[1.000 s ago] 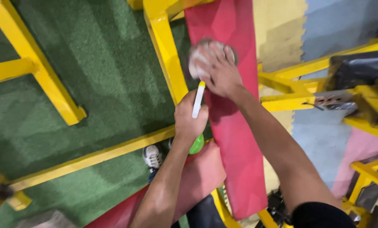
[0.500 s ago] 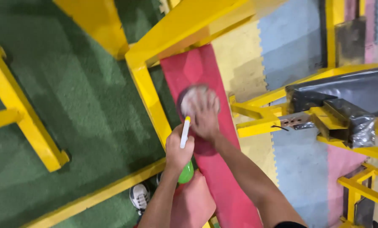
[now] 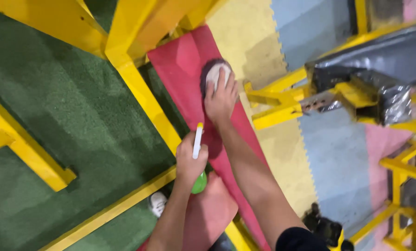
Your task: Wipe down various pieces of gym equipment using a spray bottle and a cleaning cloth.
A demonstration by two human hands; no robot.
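Observation:
My right hand (image 3: 220,99) presses a whitish cloth (image 3: 214,73) flat against a long red padded bench (image 3: 180,65). The cloth pokes out past my fingertips. My left hand (image 3: 190,160) is closed around a green spray bottle (image 3: 199,183) with a white nozzle tipped in yellow (image 3: 197,140); it is held upright just left of the bench, close to my right wrist. A yellow metal frame bar (image 3: 143,97) runs along the bench's left side.
Green turf (image 3: 73,116) lies to the left, crossed by yellow frame bars (image 3: 27,158). Foam floor tiles in yellow, blue and pink (image 3: 338,153) lie to the right, under more yellow equipment and a black padded part (image 3: 370,60). A white shoe (image 3: 158,202) shows below.
The view has shifted, so the bench sits further left and slants more. My right hand with the cloth has slid further up the bench. The left hand keeps its grip on the bottle.

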